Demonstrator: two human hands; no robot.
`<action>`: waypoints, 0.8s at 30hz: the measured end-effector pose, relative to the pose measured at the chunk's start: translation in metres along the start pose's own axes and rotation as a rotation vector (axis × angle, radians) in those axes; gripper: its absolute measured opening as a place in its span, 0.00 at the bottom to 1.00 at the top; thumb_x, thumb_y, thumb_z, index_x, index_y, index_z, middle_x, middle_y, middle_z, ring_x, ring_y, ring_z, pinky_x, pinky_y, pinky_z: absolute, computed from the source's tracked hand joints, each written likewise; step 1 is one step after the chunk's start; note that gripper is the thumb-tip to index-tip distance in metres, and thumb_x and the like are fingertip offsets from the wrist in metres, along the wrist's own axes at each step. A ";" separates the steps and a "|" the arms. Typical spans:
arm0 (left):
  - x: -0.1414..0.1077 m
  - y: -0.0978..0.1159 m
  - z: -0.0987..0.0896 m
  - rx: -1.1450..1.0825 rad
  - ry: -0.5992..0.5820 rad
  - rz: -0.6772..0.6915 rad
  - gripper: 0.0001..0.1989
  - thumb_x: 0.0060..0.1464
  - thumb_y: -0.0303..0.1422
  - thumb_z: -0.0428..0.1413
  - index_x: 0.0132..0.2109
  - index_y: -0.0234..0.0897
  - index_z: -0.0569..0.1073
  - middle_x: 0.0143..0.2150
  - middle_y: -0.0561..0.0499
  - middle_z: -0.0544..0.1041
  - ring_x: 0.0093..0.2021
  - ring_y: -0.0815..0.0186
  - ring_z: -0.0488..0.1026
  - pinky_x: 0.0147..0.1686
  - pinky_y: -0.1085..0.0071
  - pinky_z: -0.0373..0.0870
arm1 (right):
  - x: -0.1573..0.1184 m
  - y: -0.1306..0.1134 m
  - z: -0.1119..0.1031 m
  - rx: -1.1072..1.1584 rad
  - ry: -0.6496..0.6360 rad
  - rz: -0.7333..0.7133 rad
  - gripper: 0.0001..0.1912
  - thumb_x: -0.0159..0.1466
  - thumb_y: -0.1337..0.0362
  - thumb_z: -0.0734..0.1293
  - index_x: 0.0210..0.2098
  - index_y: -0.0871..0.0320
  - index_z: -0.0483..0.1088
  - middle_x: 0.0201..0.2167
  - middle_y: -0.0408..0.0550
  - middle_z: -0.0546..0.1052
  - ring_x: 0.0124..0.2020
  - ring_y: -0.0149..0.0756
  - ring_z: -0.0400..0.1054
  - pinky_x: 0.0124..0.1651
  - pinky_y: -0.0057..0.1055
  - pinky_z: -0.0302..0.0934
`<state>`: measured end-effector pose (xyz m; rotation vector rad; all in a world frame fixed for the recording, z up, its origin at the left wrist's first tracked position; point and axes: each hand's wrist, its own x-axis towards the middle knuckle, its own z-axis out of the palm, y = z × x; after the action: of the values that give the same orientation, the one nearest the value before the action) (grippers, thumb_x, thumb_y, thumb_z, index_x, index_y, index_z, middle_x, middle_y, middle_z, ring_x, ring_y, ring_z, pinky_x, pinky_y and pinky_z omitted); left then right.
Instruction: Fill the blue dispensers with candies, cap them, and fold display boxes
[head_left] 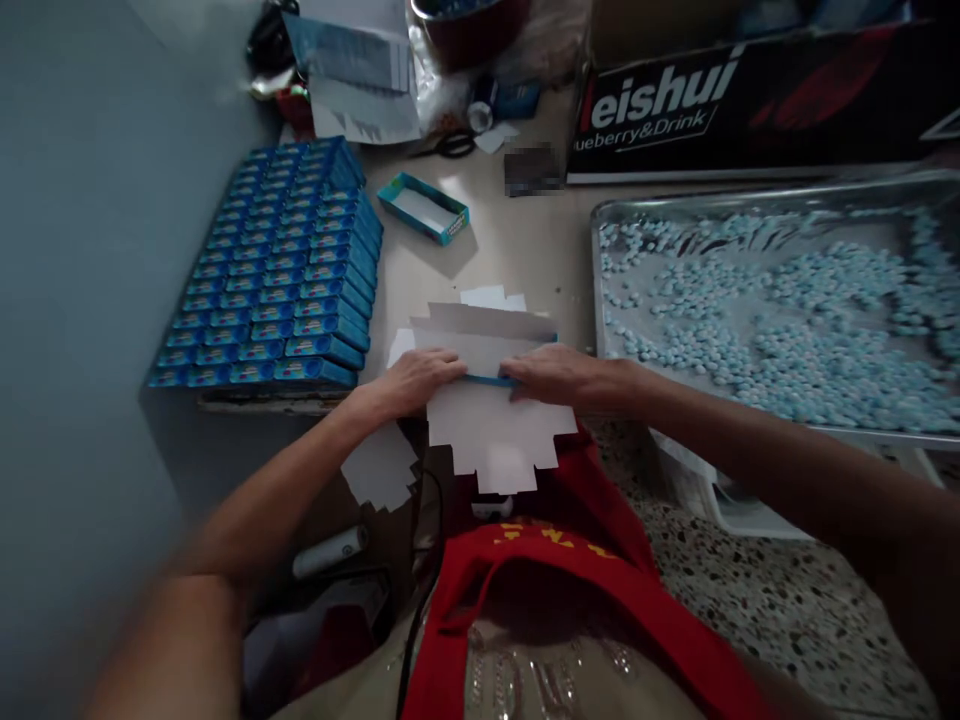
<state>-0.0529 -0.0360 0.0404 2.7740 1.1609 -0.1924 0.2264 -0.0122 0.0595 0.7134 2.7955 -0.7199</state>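
At the table's front edge, a partly folded cardboard box (480,350) shows its white inside, with a thin blue edge along the near side. My left hand (427,378) pinches its near left part with closed fingers. Opposite it, my right hand (551,372) grips the near right part, thumb and fingers pressed together. Flat white box blanks (499,440) with notched tabs lie beneath and jut out over the table edge. Some fingertips are hidden by the card.
Stacked blue boxes (277,270) stand at left. An open blue tray-shaped box (424,207) lies behind my hands, near black scissors (455,146). At right, a metal tray (600,290) holds blue and white pieces, before a black carton (750,110).
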 end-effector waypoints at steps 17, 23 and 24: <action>0.055 -0.034 -0.064 0.023 0.152 0.107 0.19 0.70 0.25 0.50 0.61 0.45 0.75 0.63 0.48 0.77 0.66 0.60 0.70 0.65 0.58 0.66 | 0.011 0.015 0.021 -0.178 0.477 -0.181 0.21 0.73 0.75 0.59 0.60 0.57 0.74 0.46 0.54 0.79 0.46 0.42 0.69 0.50 0.37 0.60; -0.018 0.060 -0.008 -0.001 0.338 -0.425 0.12 0.73 0.36 0.50 0.50 0.40 0.78 0.43 0.45 0.82 0.46 0.57 0.76 0.46 0.62 0.69 | 0.023 -0.001 0.031 -0.045 0.491 0.028 0.23 0.74 0.74 0.56 0.62 0.55 0.72 0.45 0.53 0.80 0.45 0.42 0.69 0.49 0.38 0.59; -0.019 0.066 0.005 -0.016 0.371 -0.496 0.14 0.74 0.37 0.48 0.47 0.40 0.78 0.41 0.45 0.81 0.45 0.56 0.76 0.45 0.62 0.68 | 0.026 0.000 0.030 -0.014 0.485 0.064 0.22 0.75 0.72 0.55 0.62 0.56 0.71 0.44 0.53 0.80 0.44 0.42 0.69 0.48 0.38 0.59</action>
<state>-0.0195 -0.0964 0.0434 2.5174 1.9140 0.2996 0.2048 -0.0163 0.0261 1.0977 3.1777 -0.5771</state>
